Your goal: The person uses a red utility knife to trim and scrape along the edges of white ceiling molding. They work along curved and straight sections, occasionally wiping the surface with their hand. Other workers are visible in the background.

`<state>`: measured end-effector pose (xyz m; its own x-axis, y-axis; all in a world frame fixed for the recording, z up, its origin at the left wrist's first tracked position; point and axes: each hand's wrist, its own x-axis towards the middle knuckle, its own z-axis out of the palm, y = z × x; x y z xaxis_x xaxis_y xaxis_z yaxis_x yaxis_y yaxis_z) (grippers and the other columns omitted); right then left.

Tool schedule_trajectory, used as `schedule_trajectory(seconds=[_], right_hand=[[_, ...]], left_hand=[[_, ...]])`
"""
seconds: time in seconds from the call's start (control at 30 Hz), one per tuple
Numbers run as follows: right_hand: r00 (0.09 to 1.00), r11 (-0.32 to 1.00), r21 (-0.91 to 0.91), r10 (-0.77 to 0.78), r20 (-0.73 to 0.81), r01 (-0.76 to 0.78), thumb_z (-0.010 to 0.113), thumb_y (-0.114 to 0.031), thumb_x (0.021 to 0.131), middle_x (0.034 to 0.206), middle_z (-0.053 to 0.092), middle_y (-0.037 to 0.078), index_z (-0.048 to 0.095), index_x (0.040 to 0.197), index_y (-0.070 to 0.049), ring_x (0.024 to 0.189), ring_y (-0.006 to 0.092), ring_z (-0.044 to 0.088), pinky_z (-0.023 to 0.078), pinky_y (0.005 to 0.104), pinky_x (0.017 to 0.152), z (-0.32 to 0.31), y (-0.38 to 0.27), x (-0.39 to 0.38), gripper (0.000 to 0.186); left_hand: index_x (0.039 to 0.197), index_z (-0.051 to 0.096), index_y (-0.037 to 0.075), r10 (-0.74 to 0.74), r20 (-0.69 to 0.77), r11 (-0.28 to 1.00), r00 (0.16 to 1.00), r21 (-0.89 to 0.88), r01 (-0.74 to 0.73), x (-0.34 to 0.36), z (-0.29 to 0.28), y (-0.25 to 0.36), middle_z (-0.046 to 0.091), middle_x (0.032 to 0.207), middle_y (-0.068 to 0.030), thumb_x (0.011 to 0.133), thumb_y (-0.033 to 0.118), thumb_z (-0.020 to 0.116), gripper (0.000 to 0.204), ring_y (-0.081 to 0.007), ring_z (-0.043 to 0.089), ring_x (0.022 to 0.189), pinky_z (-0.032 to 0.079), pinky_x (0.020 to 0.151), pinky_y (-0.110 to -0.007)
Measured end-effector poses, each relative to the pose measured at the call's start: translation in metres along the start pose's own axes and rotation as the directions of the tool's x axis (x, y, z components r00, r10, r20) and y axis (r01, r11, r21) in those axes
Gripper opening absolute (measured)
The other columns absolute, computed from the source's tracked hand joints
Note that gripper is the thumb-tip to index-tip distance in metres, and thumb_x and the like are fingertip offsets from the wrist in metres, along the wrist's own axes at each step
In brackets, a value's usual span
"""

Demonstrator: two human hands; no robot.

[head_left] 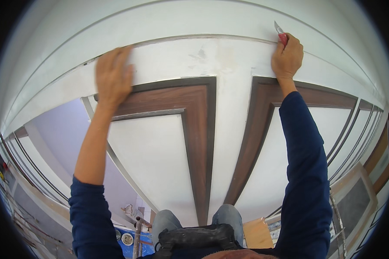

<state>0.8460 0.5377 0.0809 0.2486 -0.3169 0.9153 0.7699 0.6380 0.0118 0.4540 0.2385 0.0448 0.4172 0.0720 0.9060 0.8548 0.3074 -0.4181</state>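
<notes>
My right hand point(287, 58) is wrapped round a utility knife point(282, 37) with a red handle. Its bare blade points up and slightly left, in front of the white wall point(246, 17). My left hand point(112, 77) is a little blurred, its fingers stretched upward over the white band point(168, 56) near a long groove point(173, 39); I cannot tell how firmly it touches. That groove runs between both hands, rough and brownish along part of its edge. Grey filler smudges point(199, 54) mark the band between my hands.
Below the band stand brown wood-framed panels, one on the left point(196, 129) and one on the right point(257, 125). Scaffold pipes point(137, 237) rise beside my knees. Lower down lie a blue sheet point(127, 250), a round tub point(127, 239) and a plywood board point(258, 233).
</notes>
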Motion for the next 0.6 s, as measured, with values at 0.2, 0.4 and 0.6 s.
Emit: schedule_trajectory(seconds=[0.2,0.4,0.6], right_hand=[[0.997,0.999,0.052,-0.006,-0.072,0.009,0.062,-0.019,0.092,0.096,0.063,0.010,0.066,0.109,-0.014,0.092,0.0333,0.060,0.046,0.0479,0.081,0.009,-0.004,-0.002,0.018],[1.000,0.999,0.043,0.018,-0.007,-0.017,0.071,-0.021,0.085,0.097,0.062,0.009,0.065,0.109,-0.014,0.094,0.0328,0.059,0.045,0.0473,0.082,0.003,-0.001,0.001,0.026],[1.000,0.999,0.040,0.022,0.010,-0.022,0.072,-0.020,0.083,0.098,0.063,0.008,0.066,0.105,-0.014,0.096,0.0311,0.059,0.045,0.0461,0.085,-0.002,-0.003,0.003,0.024]], left_hand=[[0.124,0.072,0.008,-0.370,-0.108,0.890,0.923,0.245,0.385,-0.055,-0.019,-0.104,0.072,0.124,-0.0145,0.102,0.023,0.061,0.028,-0.0347,0.064,0.120,0.047,0.106,-0.046],[0.130,0.070,0.008,-0.195,0.046,0.980,0.980,0.053,0.193,-0.027,-0.013,-0.061,0.067,0.132,-0.0153,0.103,0.025,0.060,0.033,-0.0350,0.059,0.125,0.044,0.108,-0.047],[0.137,0.067,0.011,-0.054,0.008,0.998,0.998,0.008,0.054,0.010,0.014,0.019,0.063,0.133,-0.0149,0.102,0.022,0.061,0.037,-0.0334,0.057,0.125,0.041,0.109,-0.047]])
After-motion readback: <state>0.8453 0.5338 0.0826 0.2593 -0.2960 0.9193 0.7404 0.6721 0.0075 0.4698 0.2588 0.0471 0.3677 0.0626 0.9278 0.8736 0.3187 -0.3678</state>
